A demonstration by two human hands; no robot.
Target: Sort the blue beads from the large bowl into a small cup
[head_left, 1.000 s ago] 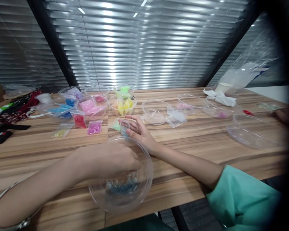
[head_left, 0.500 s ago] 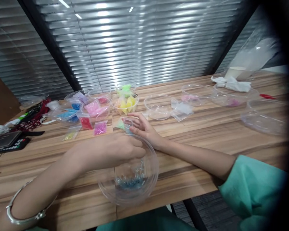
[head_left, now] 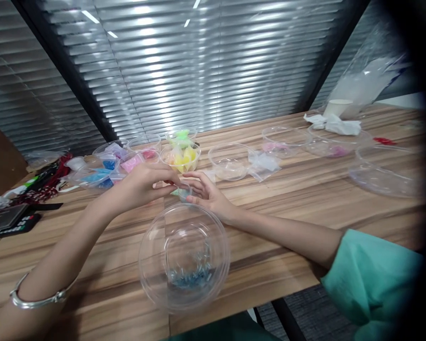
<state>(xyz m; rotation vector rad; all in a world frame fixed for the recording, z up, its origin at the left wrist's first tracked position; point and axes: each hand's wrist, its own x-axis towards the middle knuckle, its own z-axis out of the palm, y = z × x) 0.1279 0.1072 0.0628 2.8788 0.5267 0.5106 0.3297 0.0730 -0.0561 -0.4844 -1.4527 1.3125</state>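
Observation:
My right hand (head_left: 211,201) has its fingers and thumb round a small clear plastic cup (head_left: 185,193), which stands behind the large bowl. Over the cup's left side is my left hand (head_left: 151,185), palm down, thumb and fingers drawn together near the rim. Whatever is between those fingertips is too small to make out. In front of both hands sits a large clear plastic bowl (head_left: 152,279), with dark blue-grey small pieces (head_left: 191,277) gathered at its bottom. Part of a pale green packet (head_left: 175,192) shows beside the cup.
Behind my hands stand clear bowls with yellow packets (head_left: 184,158), pink packets (head_left: 131,163) and blue packets (head_left: 98,175). Farther right are another clear bowl (head_left: 216,166), a clear bag (head_left: 264,163) and white tissue (head_left: 337,125). A black calculator (head_left: 19,225) lies at the left.
My left hand has moved from above the large bowl up and away to the small cup. My right hand stays round the cup. The view has shifted slightly.

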